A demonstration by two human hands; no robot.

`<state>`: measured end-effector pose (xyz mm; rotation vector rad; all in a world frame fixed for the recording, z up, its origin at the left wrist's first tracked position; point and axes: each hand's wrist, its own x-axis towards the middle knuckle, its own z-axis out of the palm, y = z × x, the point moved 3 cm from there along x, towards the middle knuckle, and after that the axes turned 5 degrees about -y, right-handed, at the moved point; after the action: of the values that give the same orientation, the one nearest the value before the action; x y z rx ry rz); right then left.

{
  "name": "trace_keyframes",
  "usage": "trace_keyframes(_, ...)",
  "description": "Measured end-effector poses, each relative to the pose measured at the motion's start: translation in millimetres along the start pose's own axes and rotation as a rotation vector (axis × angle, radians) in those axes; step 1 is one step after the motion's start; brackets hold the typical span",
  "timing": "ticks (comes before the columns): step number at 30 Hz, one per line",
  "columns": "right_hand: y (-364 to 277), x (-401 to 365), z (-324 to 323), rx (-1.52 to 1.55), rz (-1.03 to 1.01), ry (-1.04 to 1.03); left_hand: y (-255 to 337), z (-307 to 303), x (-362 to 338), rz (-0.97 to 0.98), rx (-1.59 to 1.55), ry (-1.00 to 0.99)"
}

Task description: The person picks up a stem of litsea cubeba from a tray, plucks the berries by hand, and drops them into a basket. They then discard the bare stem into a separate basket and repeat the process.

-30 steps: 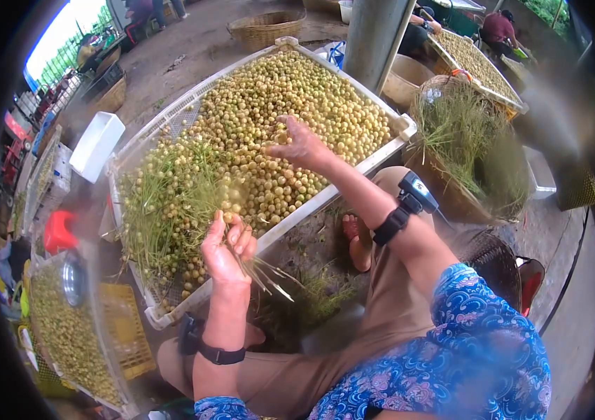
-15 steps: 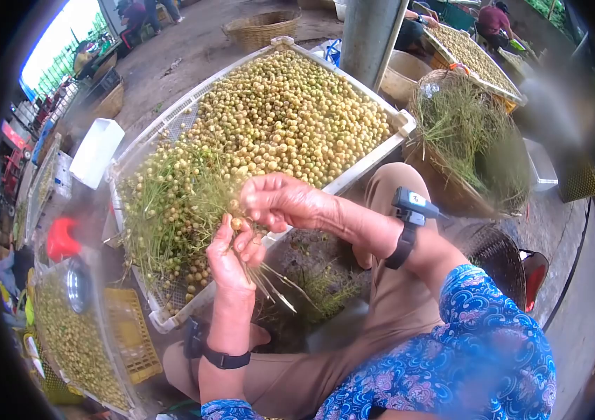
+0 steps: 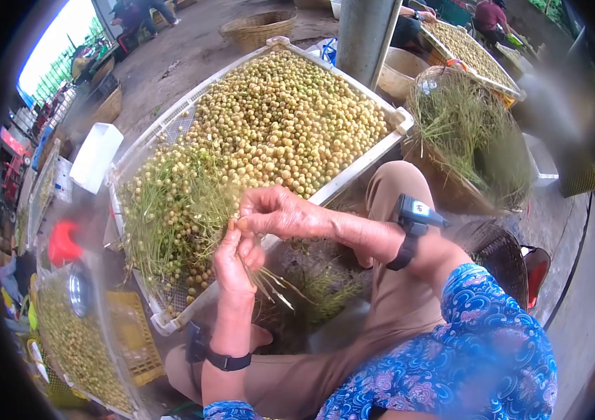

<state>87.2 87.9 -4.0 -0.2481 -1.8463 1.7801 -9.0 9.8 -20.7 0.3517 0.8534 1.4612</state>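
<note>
My left hand is closed around a bundle of thin stems, whose cut ends stick out toward my lap. Their feathery green tops, dotted with small round fruits, lie over the left part of a white mesh tray. My right hand pinches thumb and finger together right at the left fingertips; whatever is between them is hidden. Loose yellow-green round fruits heap across the tray in front of me.
To the right stands a basket of stripped green stems. A metal post rises behind the tray. At left are a white box, a red object, a yellow crate and another fruit tray. Other people sit farther back.
My right hand has closed in on the left fingertips, its fingers now pinched there. A round fruit visible between the hands before is now covered. The left hand still grips the stems.
</note>
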Motion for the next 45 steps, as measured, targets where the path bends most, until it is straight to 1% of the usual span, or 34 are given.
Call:
trace_keyframes(2,-3.6,-6.6,-3.1,0.472,0.306,-0.058,2.9,2.5,-3.9,0.026,0.028,-0.077)
trace_keyframes(3,3.2,-7.2,-4.5,0.707,0.268,-0.058,4.7,4.3,-3.6,0.037,-0.022,-0.134)
trace_keyframes(4,0.3,-4.6,-5.6,0.859,0.206,-0.091,6.5,2.8,-3.8,0.033,-0.013,-0.134)
trace_keyframes(6,-3.0,-8.5,-9.9,0.765,0.228,-0.001,9.4,3.0,-3.2,-0.002,-0.054,-0.208)
trace_keyframes(7,-5.1,-6.9,-8.3,0.762,0.228,-0.002,10.2,2.3,-3.0,0.0,-0.055,-0.21)
trace_keyframes(9,-1.9,-7.7,-3.7,0.38,0.395,0.063,8.0,1.3,-3.8,-0.037,-0.057,-0.216)
trace_keyframes(10,-5.6,-9.4,0.7,0.312,0.369,0.038,6.3,2.2,-4.2,-0.04,-0.059,-0.214)
trace_keyframes(12,5.0,-8.7,4.2,0.276,0.241,0.054,3.9,2.7,-5.8,-0.039,-0.024,-0.144)
trace_keyframes(13,8.3,-8.0,4.6,0.279,0.242,0.057,2.9,2.8,-5.8,-0.043,-0.022,-0.143)
trace_keyframes(15,8.1,-5.9,1.3,0.148,0.117,0.098,2.2,3.3,-4.0,-0.063,0.001,-0.098)
trace_keyframes(16,6.9,-5.6,0.2,0.147,0.115,0.101,1.7,4.9,-3.7,-0.064,0.003,-0.102)
trace_keyframes(18,5.6,-6.3,-2.3,0.04,0.128,0.141,0.8,4.6,-4.2,-0.057,0.123,-0.012)
trace_keyframes(19,7.6,-7.1,-5.3,0.042,0.126,0.148,1.0,5.5,-4.2,-0.062,0.129,-0.015)
trace_keyframes(21,19.1,-10.2,-8.3,0.618,0.298,0.042,3.4,4.9,-5.2,-0.026,0.149,0.023)
trace_keyframes(22,17.5,-10.7,-10.7,0.621,0.294,0.045,4.8,1.7,-3.7,-0.028,0.154,0.022)
trace_keyframes(24,8.8,-11.9,-6.8,1.166,0.226,-0.183,8.4,-2.5,0.4,-0.067,-0.092,-0.166)
trace_keyframes(25,2.5,-14.0,-7.4,1.081,0.245,-0.084,10.4,-2.4,-0.4,-0.065,-0.109,-0.2)
trace_keyframes(26,-1.8,-12.6,-6.5,1.08,0.243,-0.085,11.7,-1.7,-1.9,-0.064,-0.108,-0.201)
trace_keyframes(28,-0.9,-12.3,-9.9,0.686,0.376,0.045,12.8,0.3,-5.2,-0.07,-0.061,-0.194)
trace_keyframes(30,2.8,-12.9,-6.2,0.652,0.387,0.066,10.3,0.0,-6.4,-0.054,-0.001,-0.176)
trace_keyframes(32,-0.4,-13.3,-1.6,0.651,0.341,0.01,7.4,0.2,-7.6,-0.044,0.06,-0.158)
trace_keyframes(34,-2.9,-13.2,0.6,0.634,0.352,0.032,5.1,2.9,-8.9,-0.029,0.149,-0.168)
trace_keyframes(36,-3.3,-13.0,-0.3,0.555,0.346,0.097,3.1,4.5,-10.0,-0.032,0.167,-0.16)
trace_keyframes(38,1.5,-13.6,-2.4,0.562,0.318,0.093,2.9,4.1,-10.2,-0.033,0.189,-0.15)
trace_keyframes(40,3.0,-12.5,-3.6,0.612,0.271,-0.077,2.9,2.4,-9.4,-0.026,0.179,-0.136)
trace_keyframes(41,2.5,-12.8,-6.1,0.613,0.27,-0.077,3.2,1.4,-9.1,-0.027,0.18,-0.135)
trace_keyframes(43,-3.0,-14.0,-8.9,0.868,0.243,-0.191,3.6,-0.6,-7.8,-0.077,0.164,-0.133)
trace_keyframes(44,-3.7,-14.6,-12.1,0.869,0.243,-0.189,6.4,-0.5,-7.8,-0.078,0.165,-0.134)
trace_keyframes(45,-6.2,-14.8,-14.4,0.932,0.202,-0.243,10.5,1.0,-8.2,-0.078,0.131,-0.156)
